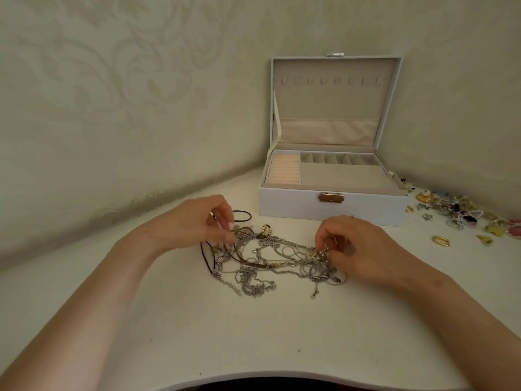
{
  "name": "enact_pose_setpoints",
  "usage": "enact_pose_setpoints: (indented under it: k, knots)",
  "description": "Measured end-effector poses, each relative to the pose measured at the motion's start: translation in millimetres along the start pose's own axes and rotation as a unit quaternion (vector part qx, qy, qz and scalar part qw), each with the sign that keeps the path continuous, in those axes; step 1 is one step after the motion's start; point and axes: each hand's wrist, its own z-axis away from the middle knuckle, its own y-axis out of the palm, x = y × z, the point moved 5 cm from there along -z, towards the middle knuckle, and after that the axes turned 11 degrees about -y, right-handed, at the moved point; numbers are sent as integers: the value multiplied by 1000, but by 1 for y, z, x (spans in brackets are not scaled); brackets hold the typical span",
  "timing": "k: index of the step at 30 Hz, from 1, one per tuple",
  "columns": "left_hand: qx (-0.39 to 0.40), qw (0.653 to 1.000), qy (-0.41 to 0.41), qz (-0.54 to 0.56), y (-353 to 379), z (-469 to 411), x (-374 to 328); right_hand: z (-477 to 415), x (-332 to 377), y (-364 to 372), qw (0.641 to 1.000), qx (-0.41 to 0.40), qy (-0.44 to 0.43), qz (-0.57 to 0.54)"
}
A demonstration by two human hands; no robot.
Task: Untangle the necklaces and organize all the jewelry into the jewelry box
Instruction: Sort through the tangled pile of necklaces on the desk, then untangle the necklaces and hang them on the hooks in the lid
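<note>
Watching through the head cam here. The tangle of necklaces (267,258) lies on the white desk (253,334), right in front of the jewelry box (329,210) and between both hands. It's mostly silver chains knotted together, plus a brownish strap and a dark cord (242,215) that loops out at the upper left.

The left hand (197,221) is at the left edge of the pile, fingers curled and pinching strands there. I can't really make out which strand it has. The right hand (358,249) is at the right edge, its fingers closed round a small beaded bit of the knot. Both forearms reach in from the near edge of the desk.

The box sits at the back near the wall, with its lid (329,103) standing upright and open. Inside, the ring rolls (283,172) are on the left, a row of little compartments runs along the back, and there's one big tray section in front of them. The gold clasp (331,197) is on the front wall.

To the right of the box, a scatter of loose jewelry (456,213) is spread along the wall, with a gold oval piece (440,240) a bit closer to me.
</note>
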Motion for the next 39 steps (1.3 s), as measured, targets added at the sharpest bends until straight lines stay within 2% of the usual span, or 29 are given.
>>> enact_pose_setpoints:
  k: [2,4,10,13,15,17,21,25,27,31,33,36,39]
  knots:
    - [-104,995,7,2,-13,-3,1,1,-1,-1,1000,-17,-11,-4]
    - [-155,988,0,-18,-19,-5,5,0,-3,-1,999,-32,-16,-9]
    - [-35,991,-38,-121,-5,-7,17,-1,-12,2,998,-63,-6,-14]
    - [-22,992,-40,-119,-7,-7,19,0,-15,2,998,-58,5,-5]
    - [-38,995,-36,-80,-15,-6,18,0,-15,3,998,-55,6,-8]
    - [-21,998,-36,-43,-19,-1,17,-1,-16,3,998,-53,7,-13]
    - [81,989,-47,-115,-3,6,15,-2,-16,5,998,-57,3,-20]
    - [75,987,-38,-134,3,7,7,-2,-13,4,997,-63,-4,-34]
    - [60,991,-20,-119,-2,10,3,-1,-12,3,997,-74,-5,-38]
    - [52,997,61,-17,-10,20,-18,-5,4,-5,990,-125,-22,-63]
    - [24,995,97,20,-10,23,-30,-12,19,-8,984,-136,-33,-113]
    - [-40,986,154,54,-8,27,-46,-27,41,-3,976,-107,-30,-186]
    - [-80,976,189,69,-4,33,-57,-40,56,5,950,-104,-17,-294]
